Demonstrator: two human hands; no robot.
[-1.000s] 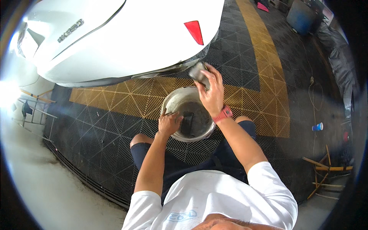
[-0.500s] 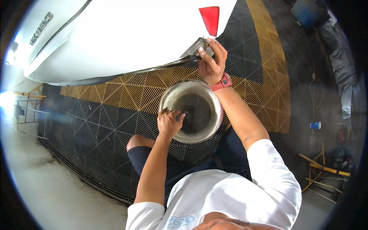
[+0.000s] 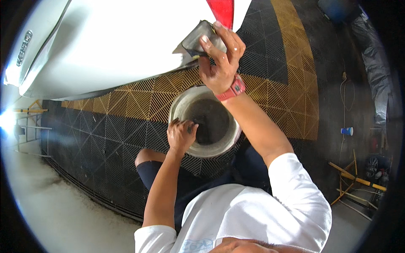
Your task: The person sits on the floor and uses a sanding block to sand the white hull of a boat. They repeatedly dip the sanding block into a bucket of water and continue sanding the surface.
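Bending over the left rim of the round bucket [image 3: 180,109], the left hand [image 3: 180,135] is curling its fingers; whether it is gripping anything, I cannot tell. Farther off and to the right, the right hand [image 3: 221,65], wearing a red watch [image 3: 233,87], is gripping a grey pad [image 3: 197,39] against the white car's rear bumper [image 3: 126,55], with the red reflector [image 3: 222,12] sitting just beyond.

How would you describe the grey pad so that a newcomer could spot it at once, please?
Start at the white car body, upper left, then its red panel at the top edge. Below and left of that, the right hand holds the grey pad. Its squarish shape and grey colour set it apart from both.
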